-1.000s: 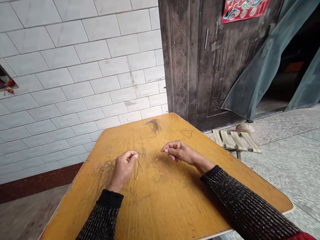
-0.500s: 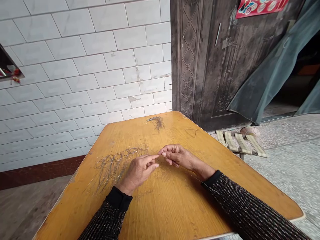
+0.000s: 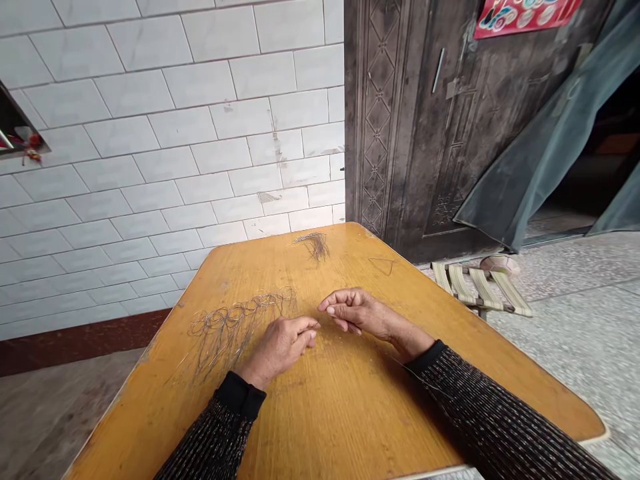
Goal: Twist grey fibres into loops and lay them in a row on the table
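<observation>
Over the middle of the wooden table (image 3: 320, 413), my left hand (image 3: 284, 343) is closed in a pinch, thumb against forefinger; whatever lies between them is too small to make out. Just to its right, a small gap away, my right hand (image 3: 357, 312) pinches with thumb and forefinger. A thin wire (image 3: 434, 384) shows at the right cuff and seems to run back from that hand. Left of my left hand lies a row of looped thin wires (image 3: 235, 317), their long tails pointing towards me. A smaller bundle of wires (image 3: 316, 245) rests near the far edge.
One bent wire (image 3: 384, 265) lies near the table's right edge. Beyond the table stand a white tiled wall (image 3: 200, 120) and a dark carved door (image 3: 425, 133). A low strap stool (image 3: 480, 287) is on the floor at the right, near a hanging green curtain (image 3: 545, 160).
My left forefinger has drawn back from the right fingertips and come down onto the thumb, closing the pinch. The right hand has hardly moved.
</observation>
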{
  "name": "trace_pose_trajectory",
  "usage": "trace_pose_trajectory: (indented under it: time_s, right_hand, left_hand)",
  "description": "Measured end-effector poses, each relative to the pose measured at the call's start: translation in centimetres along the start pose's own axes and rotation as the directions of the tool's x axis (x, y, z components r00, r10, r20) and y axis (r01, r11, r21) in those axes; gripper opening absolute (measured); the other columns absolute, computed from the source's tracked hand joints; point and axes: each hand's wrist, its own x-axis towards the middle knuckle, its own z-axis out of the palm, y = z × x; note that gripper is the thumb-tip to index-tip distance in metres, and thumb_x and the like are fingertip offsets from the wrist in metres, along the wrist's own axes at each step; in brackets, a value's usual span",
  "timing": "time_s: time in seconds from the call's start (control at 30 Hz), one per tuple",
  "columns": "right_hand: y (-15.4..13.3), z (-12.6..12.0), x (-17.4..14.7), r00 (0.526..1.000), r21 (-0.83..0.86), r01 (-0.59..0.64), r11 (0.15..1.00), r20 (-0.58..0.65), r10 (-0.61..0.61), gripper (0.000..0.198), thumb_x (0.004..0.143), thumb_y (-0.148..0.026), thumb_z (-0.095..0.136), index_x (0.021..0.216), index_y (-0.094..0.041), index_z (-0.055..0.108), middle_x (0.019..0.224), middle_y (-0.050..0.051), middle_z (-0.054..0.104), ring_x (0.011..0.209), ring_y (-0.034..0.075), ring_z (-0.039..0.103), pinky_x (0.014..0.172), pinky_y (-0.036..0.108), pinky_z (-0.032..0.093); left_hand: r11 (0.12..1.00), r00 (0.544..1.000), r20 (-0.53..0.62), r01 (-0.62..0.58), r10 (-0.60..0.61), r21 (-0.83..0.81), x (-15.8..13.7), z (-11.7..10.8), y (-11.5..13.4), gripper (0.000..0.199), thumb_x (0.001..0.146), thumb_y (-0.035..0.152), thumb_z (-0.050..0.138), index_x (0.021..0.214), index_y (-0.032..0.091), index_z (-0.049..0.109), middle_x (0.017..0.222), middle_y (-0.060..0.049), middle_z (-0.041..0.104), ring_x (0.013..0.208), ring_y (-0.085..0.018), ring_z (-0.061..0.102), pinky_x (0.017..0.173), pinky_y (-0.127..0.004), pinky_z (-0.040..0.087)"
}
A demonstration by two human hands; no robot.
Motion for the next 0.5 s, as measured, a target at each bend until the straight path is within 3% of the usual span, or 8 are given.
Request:
trace_pose_trajectory:
  time_s: [0.27, 0.37, 0.43, 0.5]
  right_hand:
    - [-0.2, -0.1, -0.1, 1.000, 0.038, 0.003, 0.999, -0.005, -0.003, 0.027, 0.073, -0.036, 0.059, 0.085, -0.012, 0.060, 0.044, -0.008, 0.049, 0.030, 0.002, 0.031, 0.033, 0.016, 0.020]
    - [-0.2, 0.0, -0.1, 1.000, 0.021, 0.017, 1.000, -0.004, -0.017, 0.029, 0.075, -0.038, 0.057, 0.088, -0.012, 0.060, 0.046, -0.008, 0.049, 0.030, 0.002, 0.032, 0.033, 0.016, 0.021]
    - [-0.2, 0.2, -0.1, 1.000, 0.004, 0.027, 1.000, 0.000, -0.027, 0.030, 0.077, -0.039, 0.055, 0.089, -0.012, 0.059, 0.047, -0.008, 0.050, 0.031, 0.001, 0.034, 0.033, 0.016, 0.023]
    - [-0.1, 0.3, 0.0, 1.000, -0.003, 0.022, 1.000, 0.001, -0.022, 0.030, 0.077, -0.040, 0.055, 0.087, -0.012, 0.059, 0.049, -0.007, 0.052, 0.031, 0.002, 0.036, 0.034, 0.016, 0.026]
  left_hand:
    - [0.976, 1.000, -0.024, -0.021, 0.016, -0.215, 0.1, -1.0, 1.1, 0.023, 0.084, 0.026, 0.043, 0.072, 0.014, 0.058, 0.061, 0.000, 0.062, 0.047, -0.008, 0.055, 0.051, -0.020, 0.042]
    - [0.953, 0.999, -0.051, -0.020, 0.005, -0.302, 0.2, -1.2, 0.8, 0.024, 0.084, 0.030, 0.043, 0.073, 0.014, 0.056, 0.061, 0.000, 0.060, 0.046, -0.009, 0.056, 0.050, -0.020, 0.042]
    - [0.962, 0.995, -0.095, -0.028, 0.002, -0.271, 0.3, -1.0, 0.6, 0.024, 0.085, 0.030, 0.041, 0.077, 0.014, 0.057, 0.061, 0.001, 0.059, 0.048, -0.009, 0.056, 0.051, -0.021, 0.043]
    - [0.990, 0.985, -0.169, -0.048, 0.025, -0.132, 0.3, -0.8, 0.5, 0.022, 0.086, 0.026, 0.040, 0.079, 0.016, 0.059, 0.061, 0.000, 0.060, 0.053, -0.011, 0.058, 0.056, -0.023, 0.044]
